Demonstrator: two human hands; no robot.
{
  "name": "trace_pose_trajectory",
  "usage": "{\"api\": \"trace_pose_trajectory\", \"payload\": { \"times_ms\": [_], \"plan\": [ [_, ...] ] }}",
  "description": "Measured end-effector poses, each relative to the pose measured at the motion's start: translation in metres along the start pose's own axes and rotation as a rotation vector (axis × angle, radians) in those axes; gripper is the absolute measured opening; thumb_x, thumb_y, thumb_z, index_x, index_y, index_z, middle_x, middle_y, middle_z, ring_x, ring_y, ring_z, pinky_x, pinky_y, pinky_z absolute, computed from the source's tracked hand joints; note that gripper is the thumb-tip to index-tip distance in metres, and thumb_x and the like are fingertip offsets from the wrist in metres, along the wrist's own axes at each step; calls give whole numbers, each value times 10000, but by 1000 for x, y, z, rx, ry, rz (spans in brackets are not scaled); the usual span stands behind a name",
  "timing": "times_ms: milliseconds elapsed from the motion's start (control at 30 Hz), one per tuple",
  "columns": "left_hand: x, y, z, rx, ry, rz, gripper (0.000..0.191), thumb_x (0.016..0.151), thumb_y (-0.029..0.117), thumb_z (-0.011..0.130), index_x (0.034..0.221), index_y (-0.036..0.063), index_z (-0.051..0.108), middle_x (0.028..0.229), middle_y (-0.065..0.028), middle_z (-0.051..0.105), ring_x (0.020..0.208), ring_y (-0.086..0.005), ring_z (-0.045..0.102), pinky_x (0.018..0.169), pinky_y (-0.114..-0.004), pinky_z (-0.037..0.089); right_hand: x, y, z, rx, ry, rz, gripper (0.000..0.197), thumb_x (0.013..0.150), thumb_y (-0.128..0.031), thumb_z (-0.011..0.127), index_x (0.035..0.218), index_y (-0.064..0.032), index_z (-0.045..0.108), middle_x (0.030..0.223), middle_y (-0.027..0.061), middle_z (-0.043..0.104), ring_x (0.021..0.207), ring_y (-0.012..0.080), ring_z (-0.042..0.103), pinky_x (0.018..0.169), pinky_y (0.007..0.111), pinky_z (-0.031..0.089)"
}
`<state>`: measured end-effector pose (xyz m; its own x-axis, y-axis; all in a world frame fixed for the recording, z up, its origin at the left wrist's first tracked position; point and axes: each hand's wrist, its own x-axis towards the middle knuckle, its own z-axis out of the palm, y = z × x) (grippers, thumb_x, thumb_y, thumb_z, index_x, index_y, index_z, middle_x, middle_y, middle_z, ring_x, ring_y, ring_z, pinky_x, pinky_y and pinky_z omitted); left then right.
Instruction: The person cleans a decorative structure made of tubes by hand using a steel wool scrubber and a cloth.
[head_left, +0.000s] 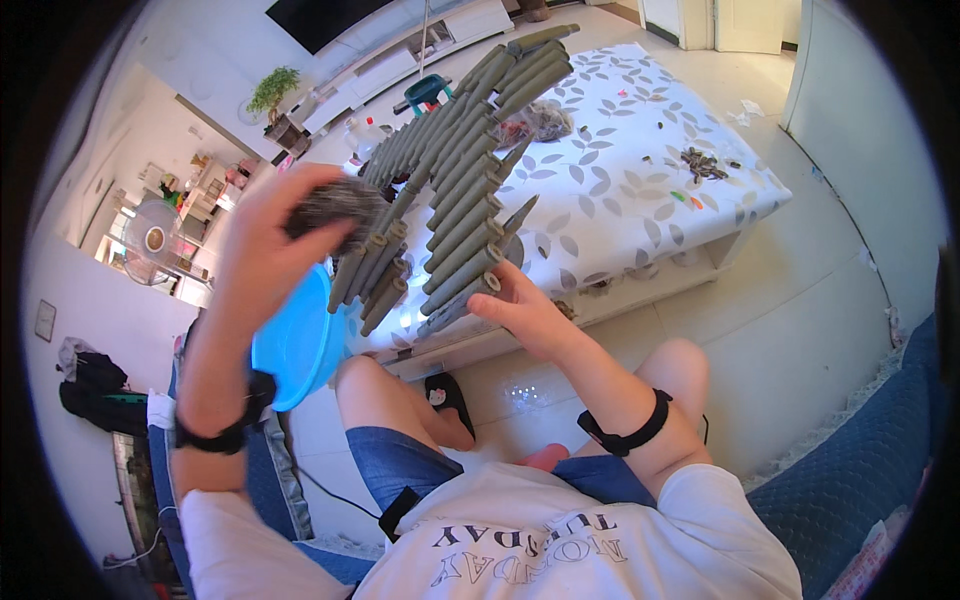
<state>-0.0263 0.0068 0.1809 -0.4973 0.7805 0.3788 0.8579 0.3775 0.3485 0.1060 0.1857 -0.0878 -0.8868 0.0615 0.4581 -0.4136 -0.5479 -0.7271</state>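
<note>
My left hand (259, 232) is raised at the left side, its fingers curled around a dark fibrous wad (337, 210). Motion blurs the wad, so I cannot tell what it is. A long linked belt of olive-green cartridge-shaped tubes (465, 180) hangs or stands over the table in folded rows. Round open ends show on its near tubes, and pointed tips (517, 217) stick out at the right. My right hand (517, 307) grips the lowest tube of the right row, thumb in front and fingers mostly behind it. The wad overlaps the belt's left row in view; contact is unclear.
The low table bears a leaf-patterned cloth (600, 180). On it lie a plastic bag (544, 120) and a small pile of dark pieces (703, 163). A blue basin (296, 337) stands at the left, near a fan (154, 238). A blue quilted sofa (840, 465) is at the right.
</note>
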Motion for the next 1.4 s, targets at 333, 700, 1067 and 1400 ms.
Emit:
{"api": "trace_pose_trajectory", "payload": {
  "times_ms": [333, 700, 1067, 1400],
  "plan": [
    [7, 7, 86, -24, -9, 138, 359, 1036, 62, 1005, 1343, -45, 854, 1147, -197, 859, 1046, -376, 859, 981, -439, 670, 10, -5, -15, -117, -34, -20, 1014, 1162, -282, 1015, 1974, -36, 458, 1867, 101, 668, 1770, 262, 586, 1506, 512, 454],
    [-9, -16, 86, -50, -145, -9, 253, 1027, 49, 913, 1261, -36, 868, 1066, -217, 844, 941, -378, 854, 851, -502, 654, 7, -14, -28, -87, 123, 170, 1005, 1164, -440, 1017, 1926, -26, 509, 1832, 106, 679, 1691, 224, 635, 1406, 493, 539],
    [39, -25, 148, -100, 30, 188, 257, 1049, 150, 937, 1267, 21, 891, 1171, -251, 885, 1129, -513, 863, 992, -578, 680, -10, -14, -82, 34, 199, 213, 920, 1191, -520, 978, 1870, -55, 567, 1684, 81, 784, 1468, 246, 782, 1291, 482, 617],
    [-32, -56, 124, -51, -115, 53, 240, 1015, 159, 904, 1219, 35, 877, 1157, -245, 867, 1128, -528, 847, 1003, -623, 677, -29, -1, -108, 0, 213, 238, 1083, 1120, -465, 1068, 1943, -38, 509, 1817, 93, 715, 1645, 231, 698, 1410, 480, 559]
  ]
}}
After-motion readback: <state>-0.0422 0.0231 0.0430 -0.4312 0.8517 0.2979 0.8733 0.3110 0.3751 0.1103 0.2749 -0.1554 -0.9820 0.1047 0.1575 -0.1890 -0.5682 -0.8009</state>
